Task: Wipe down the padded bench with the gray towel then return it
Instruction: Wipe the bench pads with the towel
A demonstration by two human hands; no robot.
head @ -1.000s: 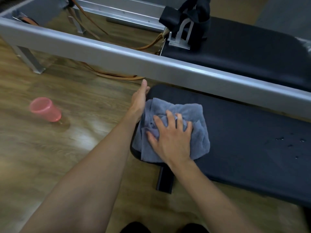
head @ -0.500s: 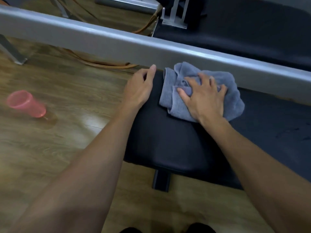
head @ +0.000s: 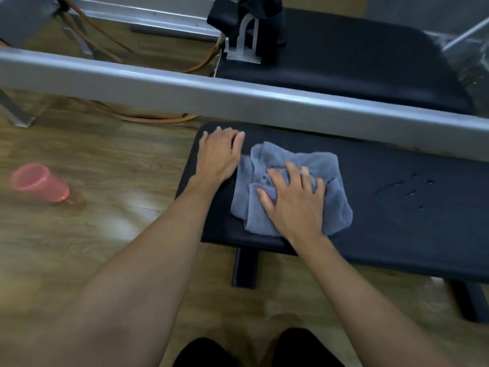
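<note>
The gray towel (head: 291, 186) lies crumpled on the left end of the padded bench (head: 397, 229), spread in loose folds over the dark upholstery. The right hand (head: 293, 205) presses down flat on top of it, fingers spread and open, palm on the cloth rather than gripping it. Just beside the towel's left edge, the left hand (head: 219, 154) rests palm-down on the bench's corner, fingers extended and holding nothing. Farther right on the padding, well apart from the towel, a scatter of small water droplets (head: 407, 189) glistens. A gray metal rail (head: 238, 94) crosses behind the bench, with another dark padded surface (head: 357, 62) beyond it. On the wooden floor (head: 105, 234) to the left stands a pink plastic cup (head: 39, 182), tilted in view.
</note>
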